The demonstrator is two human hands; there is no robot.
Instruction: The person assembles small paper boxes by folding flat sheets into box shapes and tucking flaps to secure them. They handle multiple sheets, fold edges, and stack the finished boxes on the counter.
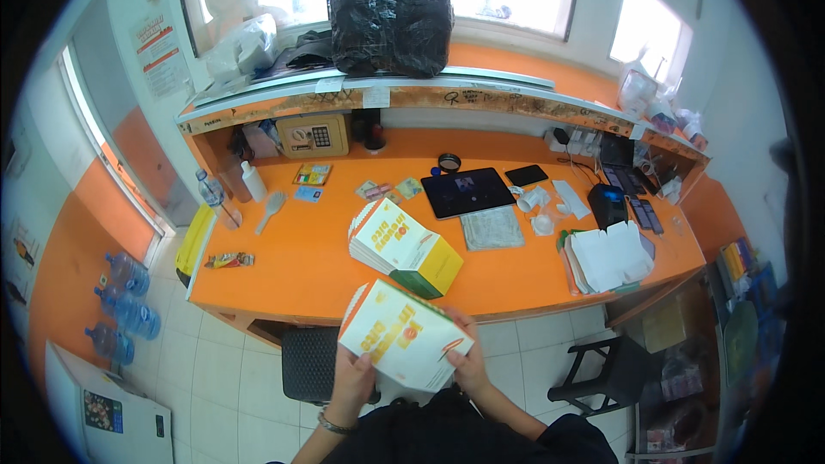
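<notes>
Between my hands is a white paper food box (pixel 400 335) with orange and yellow print and a zigzag edge, looking flattened. My left hand (pixel 351 375) grips its lower left side, thumb on top. At its right edge my right hand (pixel 468 361) is closed on it, with the thumb on the printed face. The fingers beneath are hidden. Just beyond it, at the desk's front edge, lies a fanned stack of similar flattened boxes (pixel 400 241), whose yellow and green part (pixel 434 271) faces right. I cannot tell whether I hold one box or several.
On the orange desk (pixel 318 266) lie a tablet (pixel 467 192), a grey book-like item (pixel 492 228), banknotes (pixel 375 190), a hairbrush (pixel 271 209) and white papers (pixel 608 256). A bottle (pixel 219 199) stands at left. Below are a black chair (pixel 309 365) and a black stool (pixel 601 371).
</notes>
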